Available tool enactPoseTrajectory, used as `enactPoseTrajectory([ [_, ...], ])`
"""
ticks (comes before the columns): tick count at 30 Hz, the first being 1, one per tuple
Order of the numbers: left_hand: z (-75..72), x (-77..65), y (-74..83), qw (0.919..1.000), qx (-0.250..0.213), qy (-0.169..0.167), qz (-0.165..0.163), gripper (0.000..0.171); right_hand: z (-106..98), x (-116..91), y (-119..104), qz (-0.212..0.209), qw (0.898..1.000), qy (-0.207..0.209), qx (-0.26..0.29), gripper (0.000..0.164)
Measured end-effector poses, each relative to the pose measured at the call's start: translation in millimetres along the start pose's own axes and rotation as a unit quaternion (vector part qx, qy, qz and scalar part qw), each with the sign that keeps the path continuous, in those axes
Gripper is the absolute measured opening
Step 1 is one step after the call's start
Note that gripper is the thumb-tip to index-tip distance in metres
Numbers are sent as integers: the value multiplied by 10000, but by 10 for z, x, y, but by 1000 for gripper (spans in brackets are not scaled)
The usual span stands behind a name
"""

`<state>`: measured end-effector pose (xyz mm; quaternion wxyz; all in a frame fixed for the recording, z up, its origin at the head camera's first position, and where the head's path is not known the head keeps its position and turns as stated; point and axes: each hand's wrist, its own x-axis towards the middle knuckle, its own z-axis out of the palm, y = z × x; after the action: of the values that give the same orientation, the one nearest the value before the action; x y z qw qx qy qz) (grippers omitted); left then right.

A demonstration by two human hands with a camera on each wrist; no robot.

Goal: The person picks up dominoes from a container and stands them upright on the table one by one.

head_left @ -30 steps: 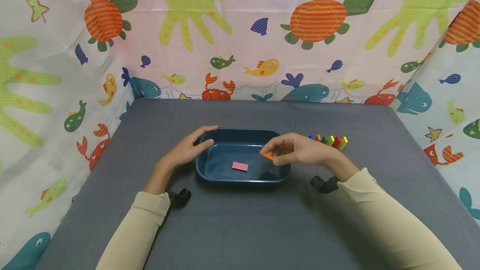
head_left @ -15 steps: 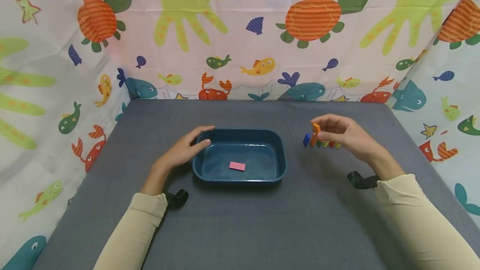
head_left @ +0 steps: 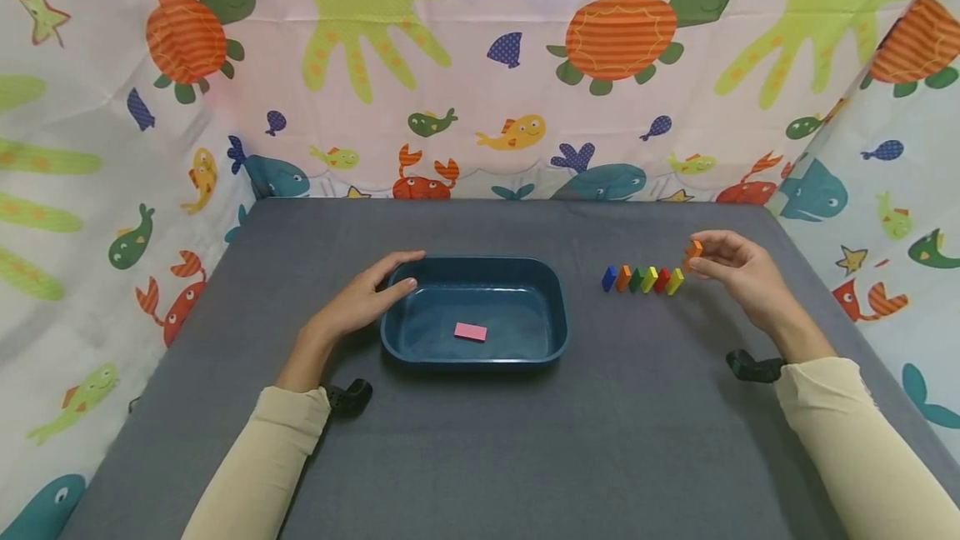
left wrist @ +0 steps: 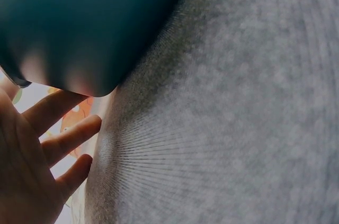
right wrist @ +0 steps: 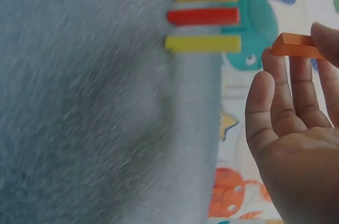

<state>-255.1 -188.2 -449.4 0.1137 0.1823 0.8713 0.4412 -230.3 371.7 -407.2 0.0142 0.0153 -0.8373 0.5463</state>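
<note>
My right hand (head_left: 738,273) pinches an orange domino block (right wrist: 296,45) between thumb and fingertips. It is held above the table, just right of a row of upright domino blocks. That row runs blue (head_left: 609,278), orange (head_left: 623,278), green (head_left: 636,279), yellow, red (head_left: 662,280), then yellow (head_left: 675,282) at the right end. At the left end of a dark blue tray (head_left: 525,346), my left hand (head_left: 363,298) holds the rim, thumb over the inside and fingers along the outer wall (left wrist: 95,28). One pink domino block (head_left: 470,332) lies flat inside the tray.
A grey cloth (head_left: 480,457) covers the table. Behind it and at both sides hangs a white curtain (head_left: 465,57) with printed sea animals. A black wrist camera (head_left: 753,367) sits below the right hand, another wrist camera (head_left: 350,397) below the left.
My right hand has carried the orange domino block from over the tray rightward, past the standing row to its right end. My left hand stays at the tray's rim.
</note>
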Motion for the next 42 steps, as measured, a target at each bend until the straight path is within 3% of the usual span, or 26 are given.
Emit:
enactPoseTrajectory([
  [5, -3, 1, -11, 10000, 19, -6, -24, 50, -97, 18, 176, 202, 9995, -70, -225, 37],
  [12, 0, 10, -21, 10000, -6, -1, 4, 50, -94, 42, 358, 646, 9950, -537, -536, 46],
  [26, -5, 7, -7, 10000, 18, -23, 22, 52, -70, 42, 419, 835, 9873, -648, -1190, 44],
  [42, -11, -8, 21, 10000, -44, -28, 22, 51, -73, 24, 442, 684, 9897, -661, -1074, 44],
])
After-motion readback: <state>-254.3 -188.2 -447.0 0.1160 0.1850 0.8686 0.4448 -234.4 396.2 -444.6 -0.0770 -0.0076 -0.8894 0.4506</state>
